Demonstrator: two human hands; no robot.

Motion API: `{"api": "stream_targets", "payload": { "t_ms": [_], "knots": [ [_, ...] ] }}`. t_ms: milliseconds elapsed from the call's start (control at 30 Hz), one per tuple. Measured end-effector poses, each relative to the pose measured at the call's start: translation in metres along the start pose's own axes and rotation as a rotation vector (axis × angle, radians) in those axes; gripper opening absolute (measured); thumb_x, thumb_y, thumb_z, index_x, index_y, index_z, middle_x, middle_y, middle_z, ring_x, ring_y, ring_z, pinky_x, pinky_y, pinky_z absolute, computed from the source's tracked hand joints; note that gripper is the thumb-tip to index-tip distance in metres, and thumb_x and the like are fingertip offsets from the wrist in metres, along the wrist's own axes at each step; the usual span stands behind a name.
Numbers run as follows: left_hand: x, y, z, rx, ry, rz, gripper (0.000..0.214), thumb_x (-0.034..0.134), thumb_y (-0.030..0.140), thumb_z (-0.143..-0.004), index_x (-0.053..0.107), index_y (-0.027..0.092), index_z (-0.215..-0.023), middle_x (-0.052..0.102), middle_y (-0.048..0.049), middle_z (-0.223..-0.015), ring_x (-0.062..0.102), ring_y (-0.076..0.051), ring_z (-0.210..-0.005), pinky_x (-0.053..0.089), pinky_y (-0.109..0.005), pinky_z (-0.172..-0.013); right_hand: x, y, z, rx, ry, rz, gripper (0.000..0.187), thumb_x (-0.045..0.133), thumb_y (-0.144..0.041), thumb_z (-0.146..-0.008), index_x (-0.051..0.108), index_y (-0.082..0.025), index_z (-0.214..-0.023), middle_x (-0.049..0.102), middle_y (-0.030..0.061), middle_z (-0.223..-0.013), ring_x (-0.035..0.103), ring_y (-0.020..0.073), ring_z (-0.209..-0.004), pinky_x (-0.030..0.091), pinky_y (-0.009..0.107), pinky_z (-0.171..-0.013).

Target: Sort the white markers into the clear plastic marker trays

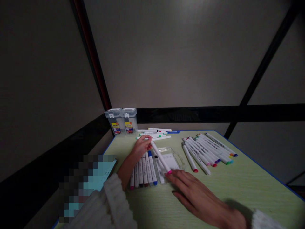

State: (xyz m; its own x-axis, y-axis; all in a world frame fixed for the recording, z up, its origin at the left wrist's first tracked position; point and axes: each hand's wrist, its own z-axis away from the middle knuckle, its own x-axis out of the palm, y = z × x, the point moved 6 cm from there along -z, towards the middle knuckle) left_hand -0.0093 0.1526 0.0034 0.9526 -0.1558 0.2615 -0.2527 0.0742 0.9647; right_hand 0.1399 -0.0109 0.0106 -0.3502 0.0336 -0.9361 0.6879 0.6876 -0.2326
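Observation:
My left hand (141, 148) pinches the upper end of a white marker (160, 155) with a pink lower tip. The marker slants over a clear plastic tray (179, 160). My right hand (196, 190) lies low over the table with its fingers stretched out. Its fingertips are at the marker's pink end; whether they touch it I cannot tell. Under my left wrist, several white markers (145, 168) with coloured ends stand side by side in a row in the tray. A loose-looking marker (159, 173) lies at the row's right end.
Several markers (202, 149) lie fanned out at the right, more markers (154, 135) at the back. Two clear lidded boxes (128, 124) stand at the back left corner. A lit screen (100, 173), partly blurred out, is at the left. The table (252, 190) has blue edges.

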Motion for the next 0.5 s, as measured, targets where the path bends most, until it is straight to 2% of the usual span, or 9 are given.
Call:
{"api": "stream_targets", "payload": {
  "t_ms": [300,500],
  "knots": [
    [-0.0024,-0.0072,-0.0065,0.033,0.017,-0.096,0.037,0.073,0.036,-0.052,0.047,0.016,-0.069,0.053,0.0053,-0.049,0.048,-0.005,-0.039,0.034,-0.015,-0.040,-0.0017,-0.0034,-0.0008,-0.031,-0.011,0.033,0.043,0.041,-0.020,-0.086,0.036,-0.022,-0.129,0.049,0.0095,-0.123,0.044,0.0222,-0.113,0.039,0.040,-0.094],
    [0.0026,-0.0072,-0.0056,0.077,0.020,-0.186,0.035,0.072,0.036,-0.052,0.046,0.016,-0.065,0.050,0.0072,-0.043,0.042,-0.004,-0.034,0.031,-0.014,-0.036,-0.0002,-0.0053,-0.0029,-0.020,-0.092,0.021,0.040,0.039,-0.016,-0.086,0.040,-0.020,-0.126,0.050,0.0097,-0.119,0.045,0.0216,-0.112,0.039,0.039,-0.094]
  ]
}}
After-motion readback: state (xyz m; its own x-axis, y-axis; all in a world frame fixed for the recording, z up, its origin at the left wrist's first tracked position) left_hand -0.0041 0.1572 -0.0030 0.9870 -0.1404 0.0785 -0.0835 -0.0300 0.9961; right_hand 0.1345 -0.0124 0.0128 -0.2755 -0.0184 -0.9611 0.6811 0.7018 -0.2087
